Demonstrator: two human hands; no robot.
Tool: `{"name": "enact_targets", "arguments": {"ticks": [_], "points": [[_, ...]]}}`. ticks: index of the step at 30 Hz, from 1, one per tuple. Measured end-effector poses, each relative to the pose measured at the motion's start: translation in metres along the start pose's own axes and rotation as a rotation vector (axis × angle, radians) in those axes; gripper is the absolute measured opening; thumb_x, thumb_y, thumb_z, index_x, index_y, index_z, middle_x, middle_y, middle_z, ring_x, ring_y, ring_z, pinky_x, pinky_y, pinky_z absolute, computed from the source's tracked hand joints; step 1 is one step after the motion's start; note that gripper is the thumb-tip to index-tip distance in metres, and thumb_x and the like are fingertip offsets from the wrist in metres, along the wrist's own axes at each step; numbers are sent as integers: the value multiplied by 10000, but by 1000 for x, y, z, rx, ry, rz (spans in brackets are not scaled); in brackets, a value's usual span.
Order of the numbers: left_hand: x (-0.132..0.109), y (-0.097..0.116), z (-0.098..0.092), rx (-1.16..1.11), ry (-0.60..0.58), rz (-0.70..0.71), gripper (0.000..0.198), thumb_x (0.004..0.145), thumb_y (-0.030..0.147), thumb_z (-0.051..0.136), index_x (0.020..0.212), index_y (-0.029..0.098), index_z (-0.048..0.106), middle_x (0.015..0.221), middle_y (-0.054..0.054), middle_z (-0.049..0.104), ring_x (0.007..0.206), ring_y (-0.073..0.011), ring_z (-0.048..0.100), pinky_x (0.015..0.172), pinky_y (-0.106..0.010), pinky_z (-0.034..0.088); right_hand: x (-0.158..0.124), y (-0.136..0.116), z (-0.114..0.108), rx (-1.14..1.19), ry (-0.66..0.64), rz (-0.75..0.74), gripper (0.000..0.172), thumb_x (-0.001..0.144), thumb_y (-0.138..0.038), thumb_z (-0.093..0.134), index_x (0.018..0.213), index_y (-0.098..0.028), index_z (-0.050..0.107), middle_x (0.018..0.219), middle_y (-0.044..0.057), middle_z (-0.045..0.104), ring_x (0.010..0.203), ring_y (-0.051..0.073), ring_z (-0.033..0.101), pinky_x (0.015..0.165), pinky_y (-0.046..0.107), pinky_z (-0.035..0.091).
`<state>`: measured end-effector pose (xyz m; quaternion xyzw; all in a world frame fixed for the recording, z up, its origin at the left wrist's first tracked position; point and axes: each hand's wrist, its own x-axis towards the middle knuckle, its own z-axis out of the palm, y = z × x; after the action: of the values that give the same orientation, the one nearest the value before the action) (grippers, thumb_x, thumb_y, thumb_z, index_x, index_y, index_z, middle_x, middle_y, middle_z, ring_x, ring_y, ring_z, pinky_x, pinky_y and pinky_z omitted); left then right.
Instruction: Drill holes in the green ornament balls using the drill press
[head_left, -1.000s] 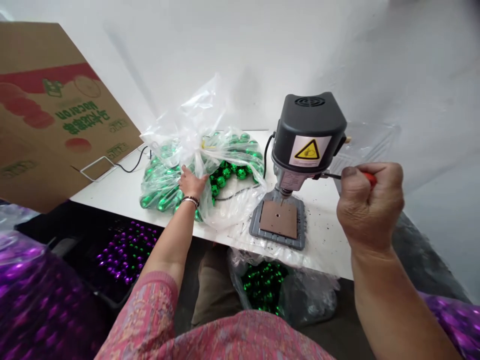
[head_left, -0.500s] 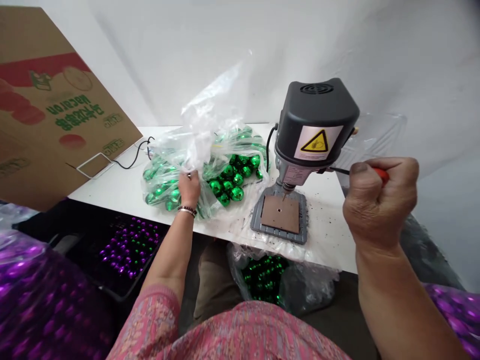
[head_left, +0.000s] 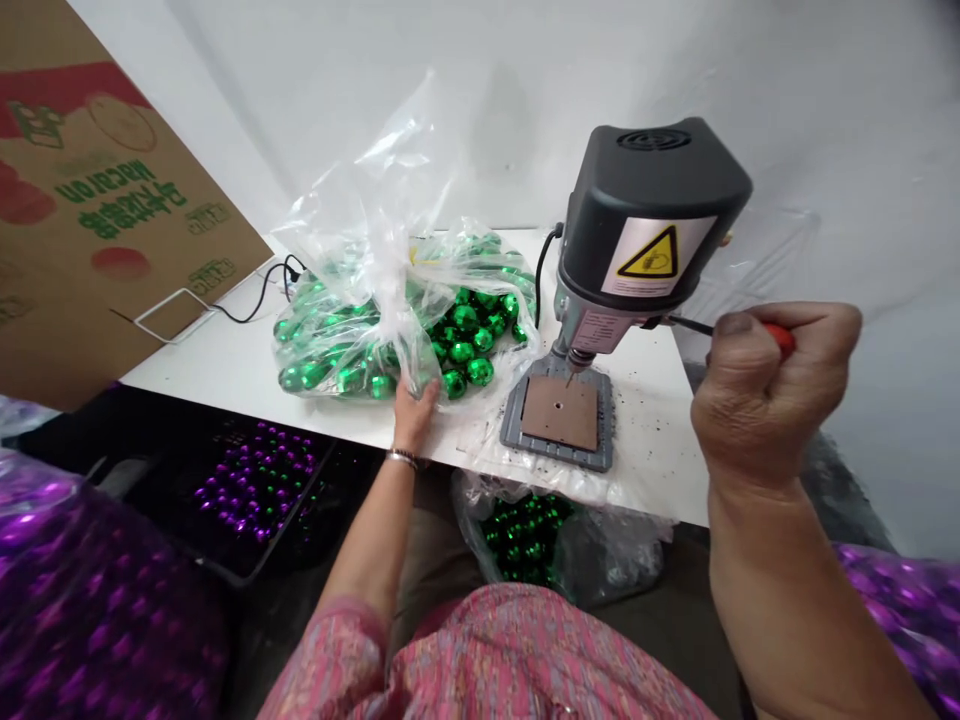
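My right hand (head_left: 765, 390) is wrapped around the red-tipped lever handle (head_left: 784, 338) of a small bench drill press (head_left: 652, 220). Under the drill bit, a brown square plate (head_left: 559, 412) with a small hole lies on the grey base (head_left: 517, 438). At the table's front edge, my left hand (head_left: 415, 412) grips the lip of a clear plastic bag (head_left: 394, 290), thumb on top and the other fingers mostly hidden. Shiny green faceted balls (head_left: 480, 371) fill the bag, several showing at its open side.
A printed cardboard box (head_left: 127, 200) stands at the left of the white table (head_left: 225, 375). Below are a bag of green balls (head_left: 525, 540) at my lap and a black bin (head_left: 112, 510) with purple and green pieces. Purple bundles (head_left: 97, 600) flank me. A black cord runs behind the drill.
My left hand has moved right and slightly down, from the bag's gathered middle to its front lip. The plastic there has shifted. My right hand stays on the lever.
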<state>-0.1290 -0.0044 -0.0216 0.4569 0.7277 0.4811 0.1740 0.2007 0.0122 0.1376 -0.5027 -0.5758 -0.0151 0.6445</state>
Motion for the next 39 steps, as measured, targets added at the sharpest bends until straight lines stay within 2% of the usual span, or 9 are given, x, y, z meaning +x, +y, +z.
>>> {"name": "enact_targets", "arguments": {"ticks": [5,10,14,18,23,26,29,32,39], "points": [[27,5,-22,-117,84,-62,431,915,397,516,1213,108,631,1213,-139,703,1157,-211,637,998,-285,488,-2,-1,-2,-22,0,-16,235,793,-443,513,780,-215,459,681,-29,449,616,92,466,619,293,410],[-39,8,-30,142,275,-131,426,915,425,516,1176,111,635,1102,-147,699,1079,-275,640,972,-398,511,-4,2,0,18,8,-12,224,794,-430,521,797,-214,459,666,-47,424,548,74,422,619,299,412],[-67,34,-16,335,398,161,558,866,371,617,1356,117,537,1319,-214,572,1295,-316,515,1127,-459,402,-5,5,0,18,1,-35,212,803,-414,526,803,-210,468,694,-39,453,557,68,421,620,293,415],[-32,71,4,314,92,368,372,969,219,393,1256,144,618,1251,-169,633,1245,-232,570,1105,-368,433,-6,5,-2,29,4,-83,189,822,-376,541,810,-192,498,710,-19,499,629,79,489,618,268,408],[13,85,21,770,-285,50,443,921,288,516,1313,87,564,1238,-241,646,1177,-353,620,966,-456,497,-7,-1,-5,21,-22,-144,148,866,-331,527,825,-191,502,700,-43,515,605,55,491,592,220,413],[13,77,21,865,-438,50,485,876,349,602,1325,170,564,1259,-193,659,1163,-351,629,939,-446,505,-7,-2,-6,37,-35,-171,140,892,-318,519,837,-192,493,708,-53,515,600,44,488,589,203,422],[2,70,14,685,-330,157,532,821,256,658,1338,203,546,1296,-156,643,1192,-316,611,965,-412,497,-7,0,-5,41,-31,-175,147,901,-325,521,848,-190,496,727,-48,516,628,49,500,607,206,433],[-15,70,7,224,-222,157,570,785,280,707,1318,193,523,1171,-118,669,1056,-255,648,913,-375,515,-8,2,-4,48,-33,-169,166,903,-347,521,848,-192,498,727,-46,513,621,53,489,603,214,428],[-75,84,26,-787,-594,-183,657,742,453,772,1308,278,489,1026,-27,634,825,-152,651,649,-248,501,-7,1,-4,63,-30,-171,187,911,-366,517,826,-208,463,694,-45,483,595,61,465,586,230,416]]}}
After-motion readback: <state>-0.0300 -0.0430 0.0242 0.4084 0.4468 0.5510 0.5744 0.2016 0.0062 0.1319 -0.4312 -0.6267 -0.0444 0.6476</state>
